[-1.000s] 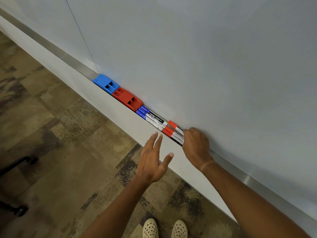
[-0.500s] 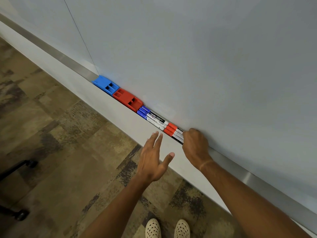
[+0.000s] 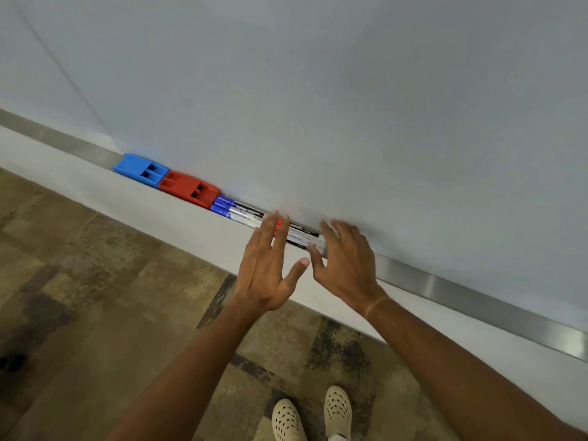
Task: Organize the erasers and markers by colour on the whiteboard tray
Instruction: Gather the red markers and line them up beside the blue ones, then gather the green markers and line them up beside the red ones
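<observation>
Everything is sitting in a row on the whiteboard tray (image 3: 445, 288). The red eraser (image 3: 187, 188) is my marker spot. The blue eraser (image 3: 140, 168) is touching its left end. The blue markers (image 3: 227, 207) are touching its right end, and the red markers (image 3: 300, 235) are lying just past them.

I think the sorting is not finished, because red is sitting between the blue things.

The left hand (image 3: 265, 268) is hovering flat with straight fingers, holding nothing. The right hand (image 3: 345, 262) is spreading loose fingers over the red markers' far end, gripping nothing.

The hands are hiding the red caps and ends, so I cannot count the markers.
</observation>
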The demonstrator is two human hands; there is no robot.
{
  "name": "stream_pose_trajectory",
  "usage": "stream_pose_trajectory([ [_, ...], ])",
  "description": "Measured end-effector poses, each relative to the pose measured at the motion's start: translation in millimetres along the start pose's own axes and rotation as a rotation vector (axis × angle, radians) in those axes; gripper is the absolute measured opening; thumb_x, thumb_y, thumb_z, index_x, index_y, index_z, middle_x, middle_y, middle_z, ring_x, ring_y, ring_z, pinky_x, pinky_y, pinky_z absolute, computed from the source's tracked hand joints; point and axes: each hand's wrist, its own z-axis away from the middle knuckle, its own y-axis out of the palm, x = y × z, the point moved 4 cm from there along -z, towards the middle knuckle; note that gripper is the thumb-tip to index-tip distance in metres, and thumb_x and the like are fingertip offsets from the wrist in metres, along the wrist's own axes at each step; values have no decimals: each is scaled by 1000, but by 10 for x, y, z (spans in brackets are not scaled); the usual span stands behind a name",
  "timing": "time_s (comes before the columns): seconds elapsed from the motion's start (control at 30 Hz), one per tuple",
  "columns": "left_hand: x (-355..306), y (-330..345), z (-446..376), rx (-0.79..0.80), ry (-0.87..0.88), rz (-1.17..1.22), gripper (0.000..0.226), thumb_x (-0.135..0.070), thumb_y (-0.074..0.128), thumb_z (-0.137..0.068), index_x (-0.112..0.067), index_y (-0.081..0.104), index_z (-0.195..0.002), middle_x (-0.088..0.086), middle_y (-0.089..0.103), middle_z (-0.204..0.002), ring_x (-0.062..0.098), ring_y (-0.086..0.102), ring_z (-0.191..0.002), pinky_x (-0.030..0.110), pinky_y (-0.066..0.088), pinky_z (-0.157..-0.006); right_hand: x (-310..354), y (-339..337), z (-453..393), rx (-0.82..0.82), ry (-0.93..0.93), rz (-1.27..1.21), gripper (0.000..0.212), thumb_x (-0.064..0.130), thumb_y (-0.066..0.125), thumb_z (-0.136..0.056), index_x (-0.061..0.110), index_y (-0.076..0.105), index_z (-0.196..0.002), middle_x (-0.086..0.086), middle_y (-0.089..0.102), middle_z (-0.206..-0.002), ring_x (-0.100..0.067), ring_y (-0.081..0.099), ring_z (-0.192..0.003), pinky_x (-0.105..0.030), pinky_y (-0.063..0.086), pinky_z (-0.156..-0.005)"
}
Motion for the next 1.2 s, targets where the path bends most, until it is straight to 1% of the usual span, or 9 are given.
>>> stream_pose_trajectory([
  [0.13, -349, 81, -43, 37, 118, 61, 80, -63, 29, -93, -17, 11, -156, 7, 6, -164, 17, 2, -151, 39, 10, -121, -244, -199, 354, -31, 92, 15, 69, 56, 43, -86, 14, 41, -141, -15, 44, -145, -32, 41, -133, -45, 38, -105],
  [0.3, -941, 327, -93, 109, 266, 117, 79, -61, 31, -93, -17, 12, -156, 6, 6, -164, 17, 1, -151, 43, 11, -122, -690, -518, 769, -90, 229, 20, 77, 58, 43, -84, 18, 27, -148, -13, 29, -154, -30, 27, -142, -46, 28, -112],
  [0.4, -1341, 496, -104, 152, 349, 145, 80, -63, 28, -93, -17, 11, -156, 5, 5, -164, 17, -1, -151, 40, 8, -122, -992, -715, 1023, -114, 316, 39, 77, 60, 37, -85, 18, 25, -149, -12, 27, -155, -29, 24, -143, -47, 28, -112],
  [0.6, -2111, 829, -59, 224, 480, 165, 81, -64, 27, -92, -18, 10, -156, 3, 3, -164, 16, -3, -151, 42, 9, -122, -1599, -1052, 1516, -145, 464, 90, 79, 64, 32, -84, 19, 26, -149, -11, 29, -154, -30, 27, -142, -49, 29, -112],
  [0.77, -2793, 1150, 37, 276, 561, 181, 82, -70, 20, -90, -22, 9, -156, 1, 2, -164, 15, -2, -151, 42, 9, -122, -2164, -1275, 1990, -175, 572, 120, 78, 64, 38, -85, 21, 26, -149, -10, 29, -154, -31, 28, -142, -47, 22, -112],
  [0.9, -3341, 1397, 150, 299, 589, 183, 83, -71, 20, -89, -22, 8, -155, 1, 2, -164, 15, -2, -151, 38, 5, -122, -2622, -1457, 2360, -202, 627, 104, 76, 63, 38, -86, 22, 27, -148, -10, 33, -153, -31, 31, -140, -49, 24, -111],
  [1.0, -3735, 1601, 243, 301, 584, 178, 82, -69, 22, -89, -22, 9, -155, 1, 3, -164, 14, -2, -151, 34, 4, -120, -2989, -1583, 2639, -218, 635, 96, 69, 55, 43, -87, 19, 35, -145, -10, 45, -145, -30, 41, -134, -48, 32, -108],
  [1.1, -4087, 1839, 363, 327, 529, 182, 84, -72, 19, -87, -23, 7, -156, -1, 1, -164, 13, -2, -151, 37, 6, -121, -3375, -1689, 2909, -239, 615, 82, 59, 46, 47, -88, 15, 46, -137, -9, 57, -132, -29, 53, -122, -46, 41, -100],
  [1.2, -4370, 2065, 440, 341, 478, 174, 87, -76, 14, -84, -26, 6, -156, -3, 1, -164, 15, -1, -151, 40, 8, -121, -3752, -1756, 3097, -237, 609, 70, 53, 41, 49, -88, 14, 51, -133, -9, 62, -126, -29, 57, -115, -45, 44, -97],
])
